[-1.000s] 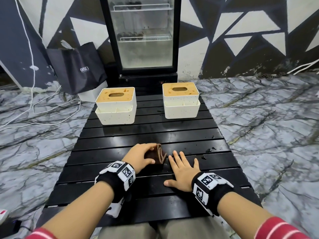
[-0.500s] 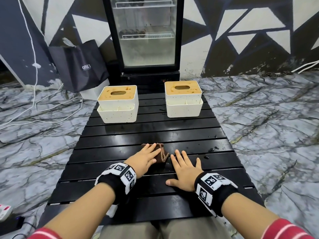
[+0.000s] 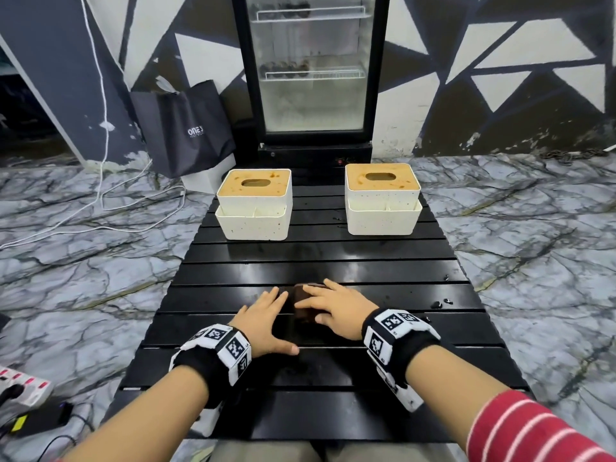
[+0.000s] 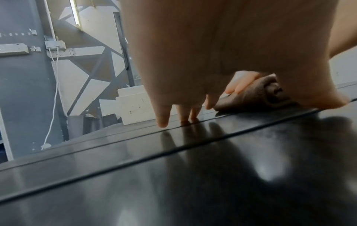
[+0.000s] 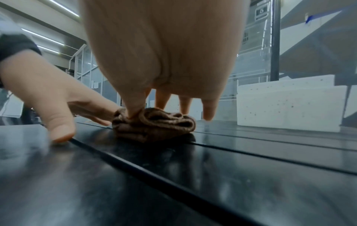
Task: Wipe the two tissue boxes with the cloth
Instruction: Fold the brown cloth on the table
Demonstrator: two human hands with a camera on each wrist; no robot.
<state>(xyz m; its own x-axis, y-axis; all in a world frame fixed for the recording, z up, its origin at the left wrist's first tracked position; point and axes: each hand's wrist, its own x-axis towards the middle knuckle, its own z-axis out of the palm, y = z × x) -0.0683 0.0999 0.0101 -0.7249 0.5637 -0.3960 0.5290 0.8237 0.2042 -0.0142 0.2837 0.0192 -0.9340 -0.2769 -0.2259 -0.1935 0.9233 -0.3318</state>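
Two cream tissue boxes with stained tan lids stand at the far end of the black slatted table (image 3: 316, 261): the left box (image 3: 255, 208) and the right box (image 3: 383, 201). A crumpled brown cloth (image 3: 301, 306) lies on the table near me. My right hand (image 3: 333, 306) covers it. In the right wrist view the thumb digs into the cloth (image 5: 154, 123) and the fingers curl down behind it. My left hand (image 3: 266, 315) lies flat on the table just left of the cloth, fingers straight, holding nothing. In the left wrist view the cloth (image 4: 257, 94) shows beyond my fingers (image 4: 164, 119).
A glass-door fridge (image 3: 313, 78) stands behind the table, with a dark shopping bag (image 3: 186, 131) to its left. White cables (image 3: 100, 211) trail over the marble floor. A power strip (image 3: 23, 391) lies at the lower left. Small dark crumbs (image 3: 440, 303) sit near the table's right edge.
My left hand has let go of the cloth and now lies flat beside it. My right hand has moved left off the table and onto the cloth.
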